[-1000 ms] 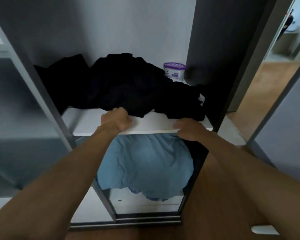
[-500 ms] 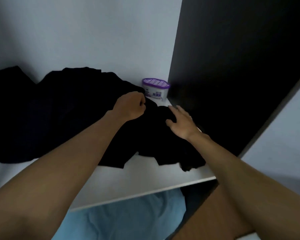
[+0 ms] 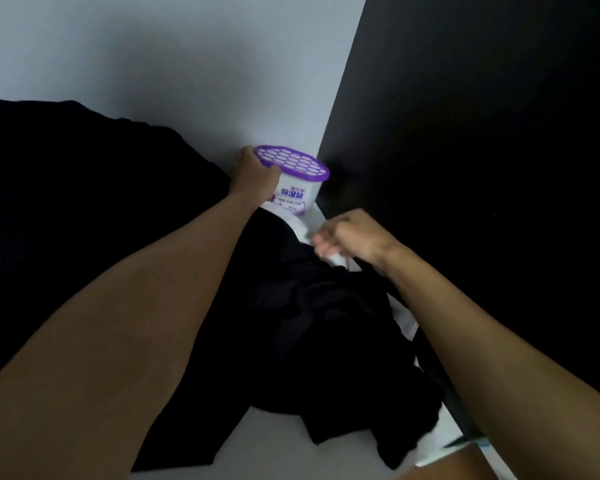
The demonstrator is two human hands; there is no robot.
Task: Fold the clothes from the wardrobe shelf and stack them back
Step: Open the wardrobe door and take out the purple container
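Black clothes (image 3: 309, 323): unfolded heap on the shelf (image 3: 274, 441), running from the back edge toward the front right corner. No folding begun.

Left hand (image 3: 255, 173) grips the purple-lidded dehumidifier box (image 3: 295, 188) at the back right corner, probably to free the fabric beside it.

Right hand (image 3: 350, 237): fingers curled at the heap's right edge. Blurred, so I cannot tell what it holds.

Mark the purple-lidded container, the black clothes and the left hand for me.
purple-lidded container (image 3: 293, 163), head view, on the honeycomb lid.
black clothes (image 3: 312, 323), head view, on the crumpled folds between the forearms.
left hand (image 3: 255, 173), head view, on the back of the hand gripping the container.
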